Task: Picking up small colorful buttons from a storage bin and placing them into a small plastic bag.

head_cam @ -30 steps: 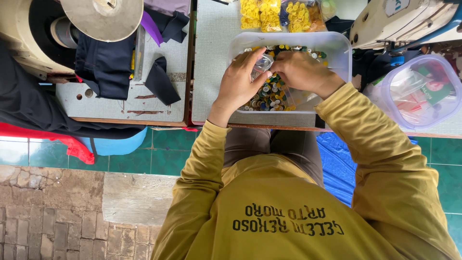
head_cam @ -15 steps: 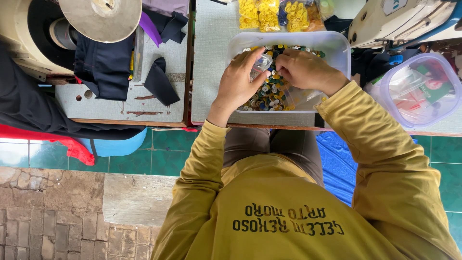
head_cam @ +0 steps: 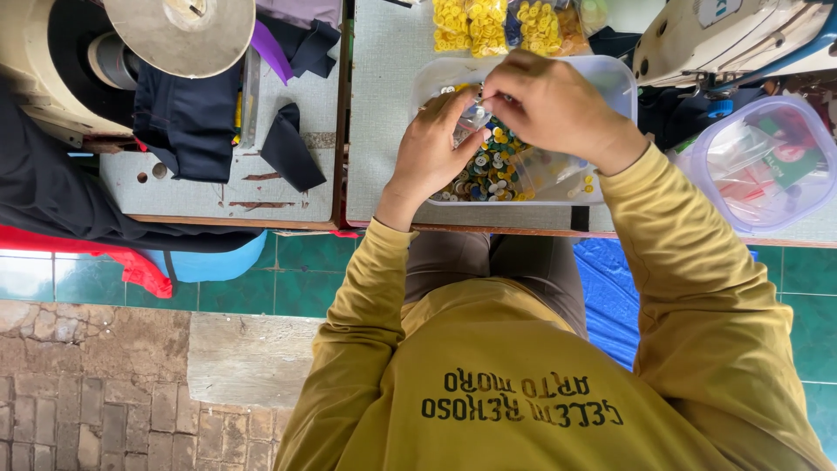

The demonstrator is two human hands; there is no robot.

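Over a clear tub (head_cam: 610, 87) of buttons, left hand (head_cam: 432, 153) and right hand (head_cam: 549, 105) pinch a small clear bag (head_cam: 471, 118).

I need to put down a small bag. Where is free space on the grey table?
Free: the grey table strip left of the clear tub, beside the table seam. Crowded: the tub, where both hands meet over buttons; yellow button bags behind; lidded container at right.

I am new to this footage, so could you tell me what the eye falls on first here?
At top centre, the left hand and right hand pinch a small clear bag over a clear tub of mixed coloured buttons. Bags of yellow buttons lie beyond it, and dark fabric covers the bench at left.
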